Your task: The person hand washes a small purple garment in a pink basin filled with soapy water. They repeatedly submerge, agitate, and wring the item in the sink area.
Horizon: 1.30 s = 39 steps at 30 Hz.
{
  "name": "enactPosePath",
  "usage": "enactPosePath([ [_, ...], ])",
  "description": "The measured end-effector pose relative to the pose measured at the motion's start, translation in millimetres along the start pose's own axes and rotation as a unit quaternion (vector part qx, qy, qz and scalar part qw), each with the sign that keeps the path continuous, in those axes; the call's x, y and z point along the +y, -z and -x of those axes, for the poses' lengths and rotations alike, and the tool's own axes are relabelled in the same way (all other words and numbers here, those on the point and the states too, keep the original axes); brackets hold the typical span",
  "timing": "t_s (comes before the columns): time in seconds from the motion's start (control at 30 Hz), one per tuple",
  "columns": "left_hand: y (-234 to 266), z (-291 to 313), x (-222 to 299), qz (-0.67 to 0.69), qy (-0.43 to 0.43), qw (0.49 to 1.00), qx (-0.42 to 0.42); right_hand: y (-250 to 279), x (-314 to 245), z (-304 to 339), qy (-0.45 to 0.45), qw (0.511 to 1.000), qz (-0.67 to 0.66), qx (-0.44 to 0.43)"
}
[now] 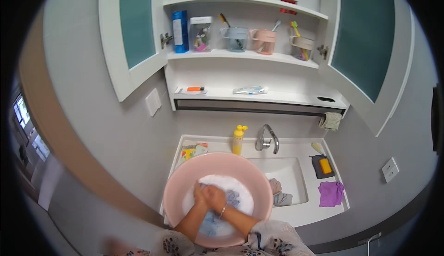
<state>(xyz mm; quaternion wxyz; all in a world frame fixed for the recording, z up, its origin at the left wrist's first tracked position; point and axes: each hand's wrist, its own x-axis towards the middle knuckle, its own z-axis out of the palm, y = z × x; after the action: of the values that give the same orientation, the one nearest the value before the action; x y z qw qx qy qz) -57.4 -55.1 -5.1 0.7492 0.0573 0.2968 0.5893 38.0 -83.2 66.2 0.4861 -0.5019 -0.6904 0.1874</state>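
Observation:
A large pink basin (173, 196) holds white suds (245, 199) and wet cloth. My left hand (200, 196) and my right hand (214, 197) press together over the suds, fingers closed. A bit of greyish-blue cloth (203, 185) shows at my fingers; most of what they grip is hidden. Beside my right hand, a bunched part of greyish-blue cloth (232, 199) lies in the foam. Lighter blue cloth (210, 225) sits between my forearms, partly under water. A bracelet circles my right wrist.
Right of the basin, the sink (291, 177) holds crumpled cloths (281, 198) under a chrome faucet (267, 140). A yellow bottle (238, 140) stands behind the basin. A purple cloth (331, 194) and yellow soap bar (325, 165) lie at right. Open cabinet doors (159, 20) flank shelves with cups (264, 42).

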Motion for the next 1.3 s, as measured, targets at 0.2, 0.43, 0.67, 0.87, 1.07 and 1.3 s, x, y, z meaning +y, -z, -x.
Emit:
enactPosePath([
  [0.2, -76.9, 43.2, -4.4, -0.21, -0.132, 0.96, 0.129, 10.6, 11.7, -22.0, 0.003, 0.996, 0.076, 0.038],
  [0.43, -50.9, 27.0, 2.8, -0.153, 0.101, 0.982, 0.051, 16.6, 41.2, -36.9, -0.107, 0.985, 0.101, -0.087],
  [0.67, -71.9, 38.9, 23.3, -0.054, 0.023, 0.996, -0.067, 36.2, 59.5, -23.1, -0.064, 0.975, -0.035, -0.208],
  [0.87, -31.5, 19.2, 15.4, -0.497, 0.055, 0.865, -0.037, 76.8, 81.5, -59.0, -0.232, 0.898, 0.016, -0.373],
  [1.07, -2.1, -23.5, 7.6, -0.335, -0.1, 0.937, -0.003, 84.9, 85.4, -63.1, -0.259, 0.943, -0.189, -0.088],
  [1.3, -0.9, -8.5, 2.3, -0.076, -0.111, 0.991, -0.013, 12.9, -26.5, 5.3, 0.079, 0.995, -0.025, -0.056],
])
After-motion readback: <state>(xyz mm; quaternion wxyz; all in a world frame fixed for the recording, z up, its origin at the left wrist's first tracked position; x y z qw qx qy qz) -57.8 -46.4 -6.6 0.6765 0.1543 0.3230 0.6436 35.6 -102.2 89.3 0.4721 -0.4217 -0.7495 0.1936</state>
